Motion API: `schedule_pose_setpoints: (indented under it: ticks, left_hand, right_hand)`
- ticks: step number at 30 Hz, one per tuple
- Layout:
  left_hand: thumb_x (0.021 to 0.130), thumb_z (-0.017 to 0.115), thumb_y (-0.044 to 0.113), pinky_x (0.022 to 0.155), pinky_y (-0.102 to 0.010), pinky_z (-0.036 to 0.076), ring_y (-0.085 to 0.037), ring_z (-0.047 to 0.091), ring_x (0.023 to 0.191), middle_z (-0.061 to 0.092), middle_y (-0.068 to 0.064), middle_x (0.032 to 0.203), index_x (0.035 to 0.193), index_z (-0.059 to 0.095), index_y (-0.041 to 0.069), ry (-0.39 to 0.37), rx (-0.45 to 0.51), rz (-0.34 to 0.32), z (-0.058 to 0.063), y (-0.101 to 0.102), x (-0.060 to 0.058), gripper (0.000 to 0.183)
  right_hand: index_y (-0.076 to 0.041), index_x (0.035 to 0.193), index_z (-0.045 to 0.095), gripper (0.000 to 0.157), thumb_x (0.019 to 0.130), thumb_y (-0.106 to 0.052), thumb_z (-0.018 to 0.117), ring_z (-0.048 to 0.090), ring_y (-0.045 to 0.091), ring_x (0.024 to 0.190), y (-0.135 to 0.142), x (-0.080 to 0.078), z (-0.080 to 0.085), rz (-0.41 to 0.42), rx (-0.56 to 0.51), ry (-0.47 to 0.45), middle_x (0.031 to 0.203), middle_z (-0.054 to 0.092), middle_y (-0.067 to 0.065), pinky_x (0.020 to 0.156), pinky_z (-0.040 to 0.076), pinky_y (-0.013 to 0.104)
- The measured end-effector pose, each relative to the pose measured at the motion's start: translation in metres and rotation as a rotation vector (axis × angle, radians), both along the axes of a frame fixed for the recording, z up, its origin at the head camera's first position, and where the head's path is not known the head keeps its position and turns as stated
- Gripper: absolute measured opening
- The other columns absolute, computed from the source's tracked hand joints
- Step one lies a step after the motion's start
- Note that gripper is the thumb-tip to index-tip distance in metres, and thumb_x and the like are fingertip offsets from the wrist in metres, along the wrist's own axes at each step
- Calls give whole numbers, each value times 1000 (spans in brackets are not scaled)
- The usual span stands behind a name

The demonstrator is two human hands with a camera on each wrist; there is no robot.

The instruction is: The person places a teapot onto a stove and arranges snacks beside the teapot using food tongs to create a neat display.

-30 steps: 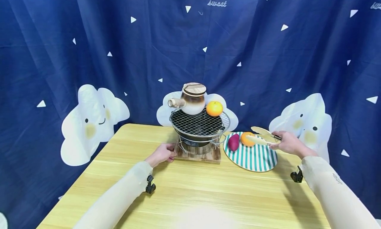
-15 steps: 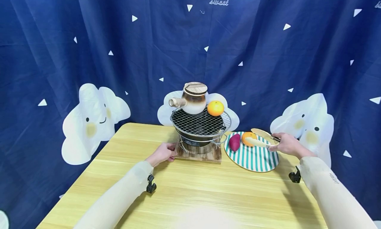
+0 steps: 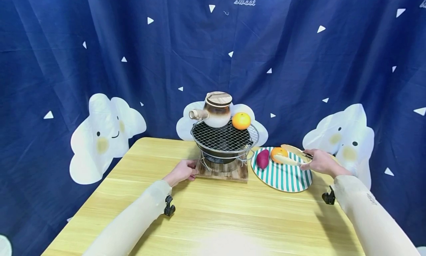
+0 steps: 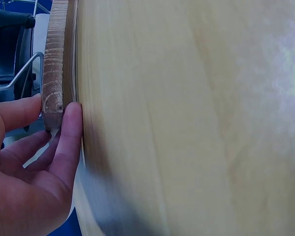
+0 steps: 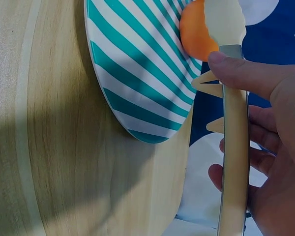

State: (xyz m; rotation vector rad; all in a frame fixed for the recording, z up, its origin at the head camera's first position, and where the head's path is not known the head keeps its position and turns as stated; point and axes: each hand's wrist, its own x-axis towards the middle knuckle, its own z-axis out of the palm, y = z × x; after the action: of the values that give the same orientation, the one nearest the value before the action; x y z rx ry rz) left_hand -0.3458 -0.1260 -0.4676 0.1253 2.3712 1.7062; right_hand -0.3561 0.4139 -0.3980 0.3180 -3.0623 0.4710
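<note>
My left hand [image 3: 182, 171] pinches the corner of a square wooden base board [image 3: 240, 174], thumb on its upper face and fingertips against its underside in the left wrist view. My right hand [image 3: 322, 162] holds a pair of tongs [image 5: 235, 162] with cream-coloured tips, thumb on one arm and fingers curled behind. The tips stand spread on either side of an orange [image 3: 277, 160], which lies on a round green-and-white striped plate [image 3: 286, 182]. Left of that orange lies a dark-red, sweet-potato-shaped piece [image 3: 262, 159].
On the base board stands a black grill [image 3: 216, 154] topped by a wire mesh [image 3: 221, 139]. The mesh bears a side-handled clay pot [image 3: 217, 115] with a wooden lid and a second orange [image 3: 241, 121]. A blue curtain [image 3: 159, 63] hangs behind the table [image 3: 193, 208].
The right hand has shifted slightly left, and the tongs' tips have come lower around the orange on the plate. The left hand stays at the board's corner.
</note>
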Motion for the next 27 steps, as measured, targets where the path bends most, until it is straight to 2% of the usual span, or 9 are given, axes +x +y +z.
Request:
schedule_pose_setpoints:
  ticks: [14, 27]
  left_hand:
    - [91, 60, -6, 72, -34, 65, -22, 66, 76, 59, -29, 129, 149, 41, -6, -4, 7, -8, 0, 0, 0, 61]
    - [90, 62, -6, 69, -33, 65, -22, 66, 74, 59, -30, 127, 148, 42, -8, 8, 0, -9, -1, -1, -1, 61]
  right_hand:
    - [13, 140, 49, 88, 77, -37, 85, 50, 58, 122, -3, -3, -3, -10, -3, -31, 136, 50, 40, 101, 45, 67]
    - [15, 137, 50, 82, 78, -31, 84, 56, 55, 117, -3, -1, -6, 3, -12, -26, 129, 57, 39, 98, 47, 66]
